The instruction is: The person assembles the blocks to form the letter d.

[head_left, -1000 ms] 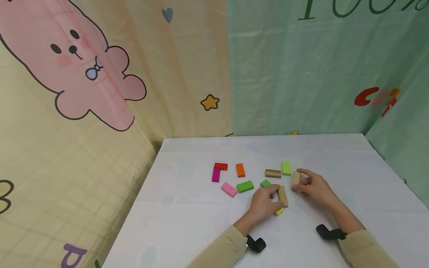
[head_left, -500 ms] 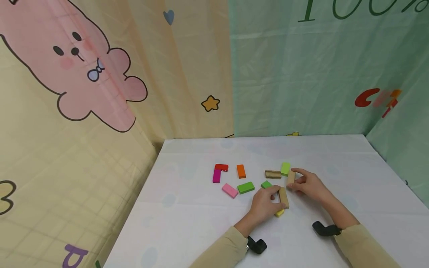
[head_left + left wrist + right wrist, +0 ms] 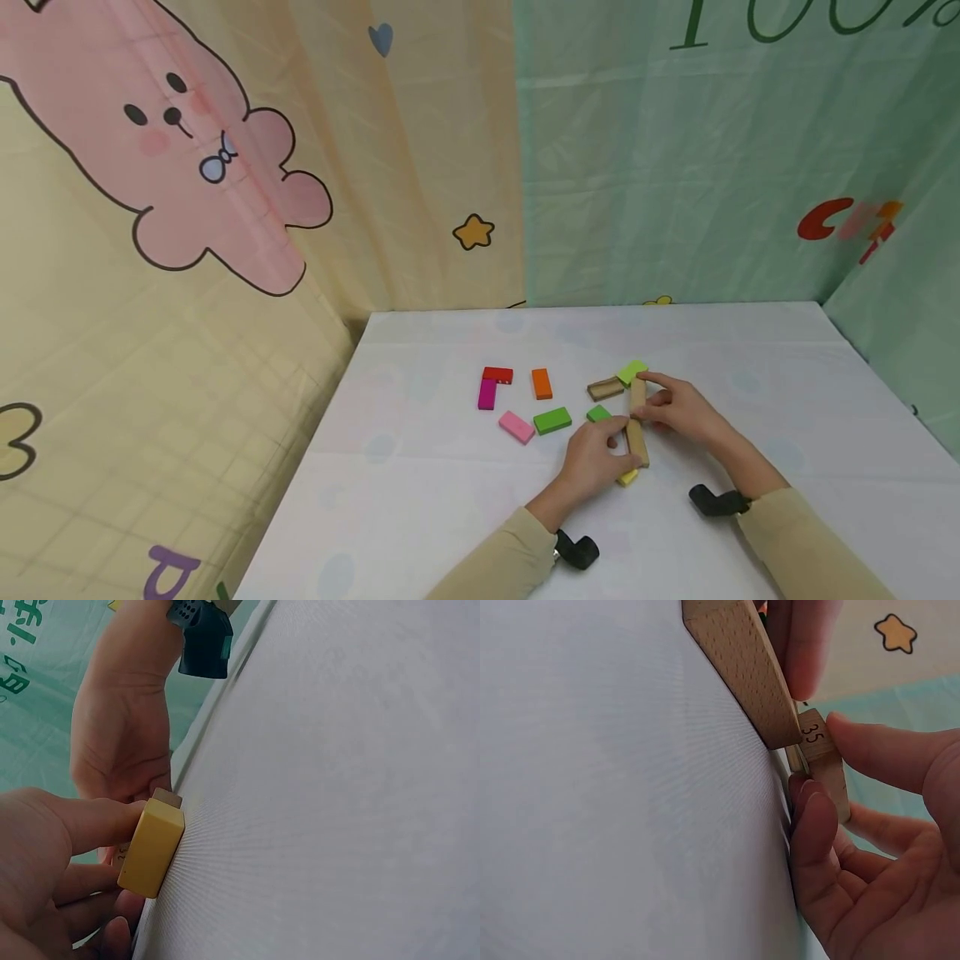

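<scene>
My left hand (image 3: 591,460) grips a plain wooden block (image 3: 637,443) between thumb and fingers, standing lengthwise on the white table. A yellow block (image 3: 154,847) sits by the left thumb, mostly covered in the head view. The right hand (image 3: 686,410) pinches a second wooden block (image 3: 826,769), marked "35" on its end. The two wooden blocks meet almost end to end in the head view. A light green block (image 3: 632,371) and a brown wooden block (image 3: 605,389) lie just beyond, touching or nearly so. A green block (image 3: 597,413) peeks out behind the left fingers.
Left of the hands lie a green block (image 3: 552,420), a pink block (image 3: 517,427), an orange block (image 3: 542,384), and a red block (image 3: 498,375) against a magenta block (image 3: 487,394). Printed curtains (image 3: 420,167) rise behind the white table (image 3: 420,517).
The right hand has slid its wooden block leftward to the end of the left hand's block. The light green and brown blocks beyond have turned and shifted left. The left hand stays put.
</scene>
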A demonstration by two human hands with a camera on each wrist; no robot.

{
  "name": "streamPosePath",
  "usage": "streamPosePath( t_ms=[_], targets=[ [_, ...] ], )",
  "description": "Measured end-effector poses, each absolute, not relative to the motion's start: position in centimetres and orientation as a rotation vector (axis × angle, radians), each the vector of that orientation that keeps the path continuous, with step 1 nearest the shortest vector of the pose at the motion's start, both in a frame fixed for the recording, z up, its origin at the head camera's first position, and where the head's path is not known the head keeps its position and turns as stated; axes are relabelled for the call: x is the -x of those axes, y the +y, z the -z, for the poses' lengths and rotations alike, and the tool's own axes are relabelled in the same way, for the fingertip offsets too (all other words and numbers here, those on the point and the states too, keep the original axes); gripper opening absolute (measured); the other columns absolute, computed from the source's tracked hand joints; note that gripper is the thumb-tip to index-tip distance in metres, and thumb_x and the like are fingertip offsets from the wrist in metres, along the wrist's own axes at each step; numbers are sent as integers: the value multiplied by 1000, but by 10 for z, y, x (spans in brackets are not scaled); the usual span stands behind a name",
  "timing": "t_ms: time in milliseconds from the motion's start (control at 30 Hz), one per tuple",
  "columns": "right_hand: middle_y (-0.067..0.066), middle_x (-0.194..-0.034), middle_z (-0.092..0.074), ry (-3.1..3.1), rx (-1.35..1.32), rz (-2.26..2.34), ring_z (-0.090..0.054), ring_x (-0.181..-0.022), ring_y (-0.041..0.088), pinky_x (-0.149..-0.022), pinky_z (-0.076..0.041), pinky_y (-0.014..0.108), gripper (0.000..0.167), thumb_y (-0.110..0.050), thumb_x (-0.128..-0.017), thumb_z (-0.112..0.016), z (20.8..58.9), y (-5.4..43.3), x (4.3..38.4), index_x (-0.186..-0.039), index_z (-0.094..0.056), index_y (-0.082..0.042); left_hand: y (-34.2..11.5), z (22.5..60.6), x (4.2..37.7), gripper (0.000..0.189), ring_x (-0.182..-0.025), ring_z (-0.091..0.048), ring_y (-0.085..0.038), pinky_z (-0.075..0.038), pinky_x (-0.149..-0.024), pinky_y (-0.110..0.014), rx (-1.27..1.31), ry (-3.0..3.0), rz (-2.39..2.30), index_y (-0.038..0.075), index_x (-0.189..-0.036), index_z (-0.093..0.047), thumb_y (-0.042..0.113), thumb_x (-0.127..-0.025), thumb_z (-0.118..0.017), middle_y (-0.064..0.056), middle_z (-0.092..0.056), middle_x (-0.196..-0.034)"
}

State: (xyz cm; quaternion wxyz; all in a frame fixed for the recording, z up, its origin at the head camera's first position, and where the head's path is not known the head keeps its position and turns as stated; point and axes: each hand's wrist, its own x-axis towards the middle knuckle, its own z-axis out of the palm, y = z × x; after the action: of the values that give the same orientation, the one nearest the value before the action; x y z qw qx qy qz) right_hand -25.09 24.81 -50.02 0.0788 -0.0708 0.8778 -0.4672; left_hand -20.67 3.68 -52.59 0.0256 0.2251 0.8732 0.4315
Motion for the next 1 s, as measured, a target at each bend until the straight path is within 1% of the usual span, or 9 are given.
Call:
streamPosePath(
  t_ms=[100, 300, 567, 700, 833, 1000],
  targets=[
    [8, -89, -71, 2626, 224, 1391, -61, -73, 21, -60, -52, 34, 75, -21, -92, -76, 499, 246, 253, -151, -37, 3, 37, 526, 206, 55, -86, -56, 0, -45, -67, -15, -700, 2702, -1337, 16, -135, -65, 26, -84, -85, 11, -66, -121],
    [8, -89, -70, 2634, 255, 1366, -59, -71, 20, -58, -50, 33, 73, -20, -92, -76, 500, 244, 256, -151, -39, 1, 37, 524, 205, 54, -84, -55, -1, -44, -66, -16, -689, 2705, -1338, 17, -134, -66, 24, -84, -85, 10, -66, -113],
    [10, -89, -69, 2633, 306, 1380, -60, -72, 21, -60, -51, 32, 69, -15, -92, -75, 501, 243, 258, -150, -40, 1, 38, 525, 206, 55, -83, -53, 0, -44, -66, -16, -661, 2707, -1349, 15, -134, -67, 25, -83, -85, 11, -66, -107],
    [14, -96, -66, 2622, 332, 1416, -63, -78, 22, -64, -55, 32, 65, -9, -94, -72, 503, 240, 257, -149, -41, 2, 37, 525, 206, 56, -83, -54, 0, -44, -65, -16, -651, 2705, -1356, 14, -134, -66, 25, -83, -86, 11, -67, -110],
    [19, -103, -60, 2588, 313, 1454, -64, -79, 23, -65, -57, 33, 63, -5, -95, -69, 502, 237, 257, -150, -40, 2, 38, 524, 205, 56, -84, -55, -1, -44, -65, -15, -655, 2708, -1349, 14, -134, -66, 25, -83, -86, 11, -67, -114],
    [19, -104, -56, 2583, 298, 1435, -62, -76, 23, -63, -56, 34, 61, -3, -96, -67, 502, 235, 257, -151, -40, 0, 38, 522, 205, 55, -83, -55, -1, -44, -65, -16, -658, 2709, -1345, 15, -133, -67, 25, -82, -86, 10, -67, -107]
  ],
)
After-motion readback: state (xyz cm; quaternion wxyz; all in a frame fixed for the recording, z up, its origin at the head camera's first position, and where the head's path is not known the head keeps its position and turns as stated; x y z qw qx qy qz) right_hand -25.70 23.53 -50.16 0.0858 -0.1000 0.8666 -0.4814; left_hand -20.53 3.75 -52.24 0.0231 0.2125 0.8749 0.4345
